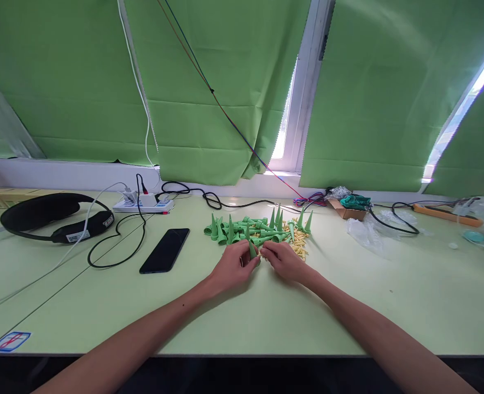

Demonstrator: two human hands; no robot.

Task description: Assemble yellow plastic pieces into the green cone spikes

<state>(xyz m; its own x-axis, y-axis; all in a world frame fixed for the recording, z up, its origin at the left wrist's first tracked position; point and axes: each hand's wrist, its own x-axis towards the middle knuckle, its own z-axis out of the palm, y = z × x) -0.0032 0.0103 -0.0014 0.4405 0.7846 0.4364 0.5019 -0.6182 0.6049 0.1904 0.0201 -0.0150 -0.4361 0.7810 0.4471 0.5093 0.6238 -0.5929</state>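
The left hand (233, 265) grasps one green plastic cone (252, 250) between thumb and fingers, with its narrow tip pointing up. The right hand (285, 260) is just beside it, its fingertips brought near to the cone. These fingers are bent and close together, but whether they pinch a small piece, I cannot tell.

Just beyond the fingers of both hands, on the worktop (283, 317), there is a heap of green cones (231, 234); several stand upright and many lie on their sides. Beside and beyond the right fingers lie many small beige pegs (299, 250), and some cones rest among them. Well to the left of the left fingers is a black smartphone (164, 251).

The heap is very near to the knuckles, so a small sideways movement of either hand could knock over the standing cones, or push the light pegs apart. The held cone is smooth-looking and tapered; if the left fingers press too near its narrow part, it could slip or turn, I think. A small piece dropped between the hands could also roll toward the near edge.
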